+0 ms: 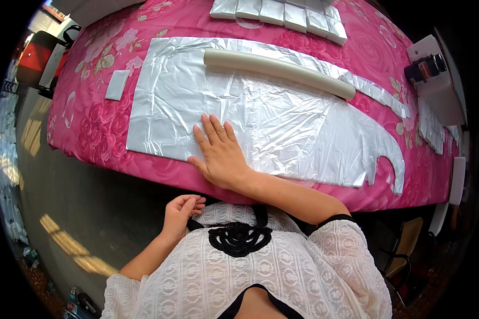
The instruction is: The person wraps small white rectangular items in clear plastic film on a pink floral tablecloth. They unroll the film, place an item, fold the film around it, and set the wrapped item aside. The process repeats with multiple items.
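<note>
My right hand lies flat with its fingers spread, pressing on a shiny white plastic carrier bag laid out on the table. The bag is creased, and its handle loops stretch to the right. Across its upper part rests a pale beige tube, apart from both hands. My left hand hangs just off the table's near edge, in front of my body. Its fingers are curled in loosely, and nothing shows in them.
A pink floral cloth covers the table. Folded white bag packs stand in rows at the far side; a small folded white packet lies left. At right are a dark cylindrical object, more white packs and a chair.
</note>
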Action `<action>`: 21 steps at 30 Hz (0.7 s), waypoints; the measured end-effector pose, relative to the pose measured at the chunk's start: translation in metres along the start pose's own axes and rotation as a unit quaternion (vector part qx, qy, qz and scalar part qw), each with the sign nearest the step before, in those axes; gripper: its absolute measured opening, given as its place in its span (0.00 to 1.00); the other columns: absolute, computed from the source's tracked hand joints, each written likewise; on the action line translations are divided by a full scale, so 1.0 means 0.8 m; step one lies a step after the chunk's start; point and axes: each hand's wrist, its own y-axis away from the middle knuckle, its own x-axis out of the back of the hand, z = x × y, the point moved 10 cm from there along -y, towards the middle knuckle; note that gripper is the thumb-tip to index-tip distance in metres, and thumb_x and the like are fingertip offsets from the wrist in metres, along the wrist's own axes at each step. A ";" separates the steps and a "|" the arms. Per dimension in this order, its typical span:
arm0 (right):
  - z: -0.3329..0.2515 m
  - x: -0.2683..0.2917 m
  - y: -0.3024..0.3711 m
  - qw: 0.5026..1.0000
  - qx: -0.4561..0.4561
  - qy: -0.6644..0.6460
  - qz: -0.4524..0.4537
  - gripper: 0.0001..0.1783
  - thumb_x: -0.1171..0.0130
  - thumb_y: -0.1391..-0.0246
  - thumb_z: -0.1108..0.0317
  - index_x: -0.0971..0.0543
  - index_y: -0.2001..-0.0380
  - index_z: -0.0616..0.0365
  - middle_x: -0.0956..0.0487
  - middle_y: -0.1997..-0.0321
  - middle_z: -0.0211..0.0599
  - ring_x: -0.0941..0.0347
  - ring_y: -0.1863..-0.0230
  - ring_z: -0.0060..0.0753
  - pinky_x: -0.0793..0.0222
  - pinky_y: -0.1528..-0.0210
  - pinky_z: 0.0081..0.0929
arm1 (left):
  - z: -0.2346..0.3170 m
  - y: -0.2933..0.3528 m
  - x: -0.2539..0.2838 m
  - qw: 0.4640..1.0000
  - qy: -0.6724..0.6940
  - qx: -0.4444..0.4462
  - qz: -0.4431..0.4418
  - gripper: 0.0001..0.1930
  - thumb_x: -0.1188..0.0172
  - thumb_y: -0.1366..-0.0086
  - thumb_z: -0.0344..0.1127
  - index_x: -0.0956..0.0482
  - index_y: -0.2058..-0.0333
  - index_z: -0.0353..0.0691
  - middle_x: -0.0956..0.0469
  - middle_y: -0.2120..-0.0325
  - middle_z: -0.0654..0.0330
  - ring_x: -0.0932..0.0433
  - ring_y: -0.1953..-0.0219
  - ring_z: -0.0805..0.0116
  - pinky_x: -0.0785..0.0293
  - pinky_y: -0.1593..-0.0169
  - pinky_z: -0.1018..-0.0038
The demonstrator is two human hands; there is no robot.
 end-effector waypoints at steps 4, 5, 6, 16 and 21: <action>-0.069 -0.038 0.022 0.992 0.044 -0.112 -0.036 0.37 0.55 0.46 0.48 0.43 0.41 0.64 0.51 0.34 0.56 0.62 0.32 0.50 0.72 0.34 0.45 | 0.010 -0.014 0.016 0.989 0.121 -0.050 0.070 0.09 0.49 0.37 0.31 0.26 0.62 0.32 0.23 0.67 0.58 0.25 0.68 0.75 0.29 0.65 0.79; -0.079 -0.041 0.024 0.987 0.056 -0.139 -0.055 0.37 0.55 0.46 0.49 0.44 0.41 0.64 0.52 0.34 0.56 0.62 0.32 0.51 0.72 0.34 0.46 | 0.009 -0.019 0.020 0.987 0.132 -0.047 0.081 0.09 0.49 0.37 0.31 0.26 0.62 0.32 0.23 0.68 0.59 0.25 0.68 0.75 0.29 0.65 0.79; -0.085 -0.045 0.029 0.982 0.065 -0.161 -0.074 0.37 0.54 0.46 0.49 0.45 0.40 0.64 0.53 0.34 0.56 0.63 0.32 0.51 0.72 0.34 0.46 | 0.012 -0.019 0.026 0.988 0.104 -0.065 0.088 0.07 0.48 0.38 0.29 0.26 0.64 0.31 0.23 0.68 0.60 0.26 0.68 0.76 0.29 0.65 0.80; 0.008 0.033 0.052 0.998 -0.006 -0.064 -0.015 0.38 0.48 0.49 0.54 0.45 0.41 0.65 0.51 0.35 0.57 0.60 0.33 0.57 0.63 0.35 0.46 | 0.348 -0.098 0.179 0.795 -0.380 -0.403 0.246 0.14 0.50 0.40 0.31 0.29 0.57 0.30 0.23 0.68 0.52 0.24 0.66 0.64 0.30 0.59 0.74; 0.034 0.045 0.051 0.998 -0.055 0.000 0.008 0.37 0.49 0.49 0.54 0.43 0.41 0.65 0.50 0.35 0.54 0.59 0.33 0.54 0.62 0.35 0.44 | 0.383 -0.165 0.193 0.577 -0.598 -0.409 0.376 0.23 0.45 0.44 0.33 0.35 0.50 0.32 0.33 0.52 0.45 0.35 0.50 0.50 0.39 0.46 0.62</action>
